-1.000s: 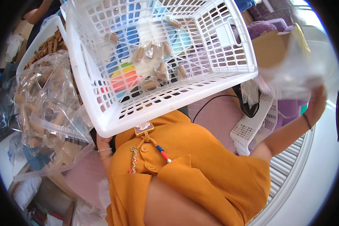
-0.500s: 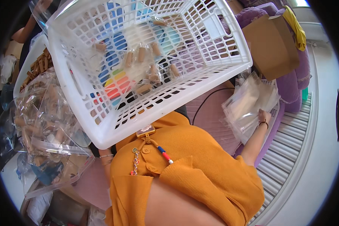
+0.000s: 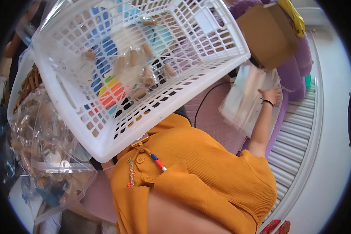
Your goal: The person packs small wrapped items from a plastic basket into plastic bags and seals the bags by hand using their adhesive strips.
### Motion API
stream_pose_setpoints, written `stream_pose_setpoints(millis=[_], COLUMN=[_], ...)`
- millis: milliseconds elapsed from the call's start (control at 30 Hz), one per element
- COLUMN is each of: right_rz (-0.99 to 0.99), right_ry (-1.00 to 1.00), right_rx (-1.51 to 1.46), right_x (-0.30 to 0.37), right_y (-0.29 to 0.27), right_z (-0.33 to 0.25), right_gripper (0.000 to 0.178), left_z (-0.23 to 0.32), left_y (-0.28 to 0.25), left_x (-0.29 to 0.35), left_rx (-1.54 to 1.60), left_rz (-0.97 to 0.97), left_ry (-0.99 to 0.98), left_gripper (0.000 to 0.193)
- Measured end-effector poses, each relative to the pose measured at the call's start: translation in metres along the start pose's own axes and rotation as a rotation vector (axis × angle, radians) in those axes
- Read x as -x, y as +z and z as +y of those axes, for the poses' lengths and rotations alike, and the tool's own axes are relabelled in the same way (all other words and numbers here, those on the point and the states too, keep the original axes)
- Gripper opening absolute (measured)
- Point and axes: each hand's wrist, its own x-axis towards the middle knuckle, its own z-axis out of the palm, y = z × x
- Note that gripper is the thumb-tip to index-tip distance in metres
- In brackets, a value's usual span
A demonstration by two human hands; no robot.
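White basket [image 3: 85,113] fills the upper left and centre of the frame, tilted, open side toward the camera, its lower corner just above the orange shirt [image 3: 206,175]. Inside it lie clear bags with small tan cork-like pieces [image 3: 146,50], scattered across the mesh bottom; coloured shapes show through the holes. Right hand [image 3: 270,94] at centre right, arm reaching up from the shirt, dark band on the wrist. Hand rests flat on a stack of clear bags [image 3: 241,101], fingers [image 3: 277,93] spread and mostly straight, pressing on the top bag, not curled round it; whether anything is pinched underneath cannot be told. The stack lies on a pinkish-purple surface [image 3: 210,117], just below the basket's right corner. Brown cardboard box [image 3: 269,35] at upper right, just above the stack, with purple fabric [image 3: 300,62] beside it and a yellow cloth [image 3: 294,15] on top. Black cable [image 3: 206,97] runs from under the basket across the surface. Left hand hidden behind the basket; only a bit of wrist shows at the basket's lower corner, grip cannot be told. Lower left: a pile of clear bags with tan pieces [image 3: 43,148]. White ribbed panel [image 3: 300,132] along the right edge.
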Motion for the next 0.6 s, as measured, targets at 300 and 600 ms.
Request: stream_pose_setpoints(millis=[300,600], right_rz=[0.008,-1.168], right_ry=[-1.421,-1.148], right_rx=[-1.167,-0.406], right_x=[0.087,0.211], right_y=[-0.285,-0.199], right_z=[-0.137,-0.283], right_gripper=[0.045,0.136], left_z=[0.004,0.031], left_y=[0.030,0.145], left_x=[0.033,0.074], left_rx=[-0.054,-0.882], left_rz=[-0.262,-0.428], left_ry=[0.070,0.451], left_gripper=[0.055,0.064])
